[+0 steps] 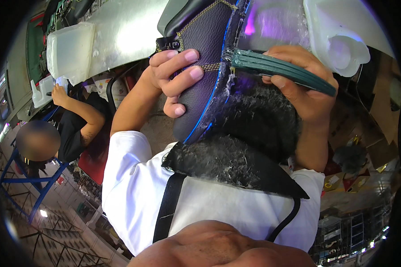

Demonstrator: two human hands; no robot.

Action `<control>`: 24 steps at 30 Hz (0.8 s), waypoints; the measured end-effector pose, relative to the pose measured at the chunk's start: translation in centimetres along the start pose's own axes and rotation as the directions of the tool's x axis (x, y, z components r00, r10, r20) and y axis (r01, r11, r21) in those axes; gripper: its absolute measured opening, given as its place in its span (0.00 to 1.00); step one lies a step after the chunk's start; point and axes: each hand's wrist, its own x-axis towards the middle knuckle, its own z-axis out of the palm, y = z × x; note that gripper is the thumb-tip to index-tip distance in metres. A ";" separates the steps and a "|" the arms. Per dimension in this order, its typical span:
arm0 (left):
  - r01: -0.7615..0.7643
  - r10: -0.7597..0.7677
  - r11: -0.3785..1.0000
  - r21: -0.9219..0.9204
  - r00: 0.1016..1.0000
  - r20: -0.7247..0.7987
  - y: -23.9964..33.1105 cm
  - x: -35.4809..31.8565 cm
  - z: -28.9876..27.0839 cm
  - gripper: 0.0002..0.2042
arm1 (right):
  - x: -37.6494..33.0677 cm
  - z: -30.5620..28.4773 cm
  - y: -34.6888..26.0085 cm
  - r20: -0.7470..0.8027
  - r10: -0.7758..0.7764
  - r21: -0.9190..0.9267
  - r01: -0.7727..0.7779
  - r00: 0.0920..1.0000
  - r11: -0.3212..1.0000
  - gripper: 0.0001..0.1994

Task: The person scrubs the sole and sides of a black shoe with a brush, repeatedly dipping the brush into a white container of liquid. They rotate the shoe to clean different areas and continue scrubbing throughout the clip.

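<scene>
My left hand (176, 75) grips the side of a dark navy leather boot upper (205, 33) with yellow stitching and a bright blue line along its edge. My right hand (300, 91) is closed around a ribbed green tool handle (283, 69), whose end rests against the boot's lower edge. The tool's working tip is hidden at that edge. Whitish, glue-like smears coat the boot's rough black underside (258, 115). Beneath it lies my black apron (227, 164), also smeared, over a white shirt.
A shiny metal worktop (124, 31) runs behind the boot. One translucent plastic jug (69, 49) stands at its left end, another (338, 38) at the upper right. A co-worker in a black shirt (75, 127) sits at left, a hand (59, 94) near a white bottle (42, 91).
</scene>
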 end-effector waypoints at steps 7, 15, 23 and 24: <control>-0.039 0.045 0.997 -0.070 0.995 0.087 -0.5 0.1 -1.0 0.32 | -0.1 -0.7 -0.6 0.102 0.012 0.127 -0.025 0.995 0.992 0.12; -0.090 0.106 0.990 -0.105 0.981 0.165 -1.2 0.8 -1.4 0.28 | -0.8 -0.3 -3.3 0.083 0.142 0.207 -0.156 0.986 0.966 0.10; -0.140 0.169 0.983 -0.121 0.944 0.284 -2.4 2.9 -2.0 0.25 | -2.2 1.5 -3.6 0.073 -0.234 0.035 0.232 0.970 0.972 0.21; -0.144 0.174 0.983 -0.117 0.936 0.306 -2.5 3.2 -2.1 0.25 | -2.7 1.9 -3.7 0.040 -0.253 0.035 0.252 0.967 0.967 0.21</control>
